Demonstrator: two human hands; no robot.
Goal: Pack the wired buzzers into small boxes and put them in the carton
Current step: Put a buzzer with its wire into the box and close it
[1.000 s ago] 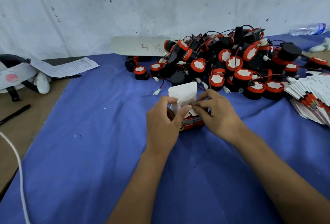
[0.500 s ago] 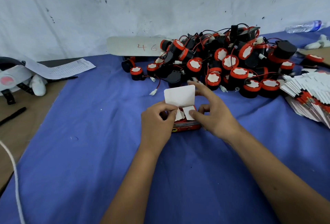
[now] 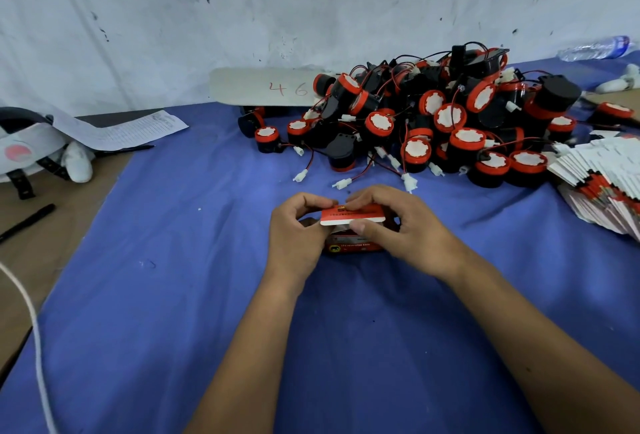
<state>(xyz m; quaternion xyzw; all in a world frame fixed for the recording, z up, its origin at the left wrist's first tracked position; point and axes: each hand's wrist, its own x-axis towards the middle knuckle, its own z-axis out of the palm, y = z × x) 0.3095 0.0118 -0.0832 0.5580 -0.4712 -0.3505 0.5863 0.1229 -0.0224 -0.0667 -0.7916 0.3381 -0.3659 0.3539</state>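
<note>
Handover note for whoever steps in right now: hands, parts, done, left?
Left hand: grips the left end of the small red-and-white cardboard box on the blue cloth.
Right hand: holds the right end, fingers on top of the lid flap, thumb at its front edge.
Parts: pile of loose black-and-red wired buzzers behind the box; stack of flat unfolded boxes at right. Carton not in view.
Done: flap folded down over the box; contents hidden.
Left: tuck the flap shut, put the box in the carton, pack the rest of the pile.
</note>
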